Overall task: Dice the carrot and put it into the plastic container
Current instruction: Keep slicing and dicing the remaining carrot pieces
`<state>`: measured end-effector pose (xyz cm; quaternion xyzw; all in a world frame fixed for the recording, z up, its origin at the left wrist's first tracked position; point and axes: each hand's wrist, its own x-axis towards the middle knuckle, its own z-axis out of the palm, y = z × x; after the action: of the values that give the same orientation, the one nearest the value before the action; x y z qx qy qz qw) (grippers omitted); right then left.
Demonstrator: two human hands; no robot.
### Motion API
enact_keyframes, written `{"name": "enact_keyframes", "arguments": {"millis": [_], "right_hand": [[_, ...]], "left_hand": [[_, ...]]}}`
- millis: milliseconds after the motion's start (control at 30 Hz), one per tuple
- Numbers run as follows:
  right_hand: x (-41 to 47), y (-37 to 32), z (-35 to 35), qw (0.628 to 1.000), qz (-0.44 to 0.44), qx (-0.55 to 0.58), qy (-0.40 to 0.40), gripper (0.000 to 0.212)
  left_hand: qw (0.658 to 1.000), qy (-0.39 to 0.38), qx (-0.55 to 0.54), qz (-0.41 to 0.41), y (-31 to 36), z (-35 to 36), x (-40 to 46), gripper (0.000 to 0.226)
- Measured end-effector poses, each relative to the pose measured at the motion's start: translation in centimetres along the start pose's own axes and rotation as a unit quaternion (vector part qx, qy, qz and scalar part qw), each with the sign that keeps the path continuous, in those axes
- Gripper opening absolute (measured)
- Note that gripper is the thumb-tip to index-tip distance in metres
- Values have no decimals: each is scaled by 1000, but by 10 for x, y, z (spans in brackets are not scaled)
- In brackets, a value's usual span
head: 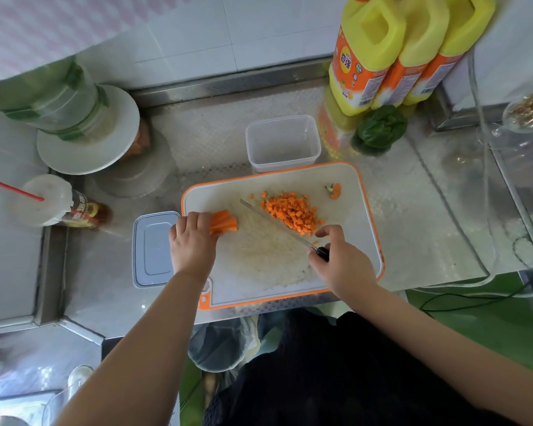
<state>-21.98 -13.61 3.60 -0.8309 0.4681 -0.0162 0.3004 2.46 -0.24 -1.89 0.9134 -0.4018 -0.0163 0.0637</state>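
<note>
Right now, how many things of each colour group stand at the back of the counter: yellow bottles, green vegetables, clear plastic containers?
Yellow bottles: 3
Green vegetable: 1
Clear plastic container: 1
Total: 5

The stainless steel worktop [413,216] carries an orange-rimmed cutting board [345,176] at its front edge. A clear plastic container [283,142] stands just behind the board, touching its far rim. A grey lid [151,250] lies flat beside the board's left edge. Three yellow bottles [391,53] stand at the rear right, with a green vegetable [380,127] just in front of them.
</note>
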Motion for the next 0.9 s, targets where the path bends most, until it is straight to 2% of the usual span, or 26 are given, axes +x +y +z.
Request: {"name": "enact_keyframes", "arguments": {"millis": [300,400,600,767,900], "right_hand": [[-2,-4,5,1000,3,-7,-6,34],[-2,-4,5,1000,-1,-7,-10,33],[-4,-3,7,1000,2,-17,-10,33],[-5,1,6,1000,21,-5,-20,32],[-3,0,5,998,43,16,-33,31]], "left_hand": [[998,34,-46,22,-2,6,-7,21],[994,93,-50,39,-9,9,-7,11],[976,185,-14,110,-23,18,-5,11],[983,142,-38,108,-22,15,-3,13],[983,66,-154,73,-2,0,-11,8]]}}
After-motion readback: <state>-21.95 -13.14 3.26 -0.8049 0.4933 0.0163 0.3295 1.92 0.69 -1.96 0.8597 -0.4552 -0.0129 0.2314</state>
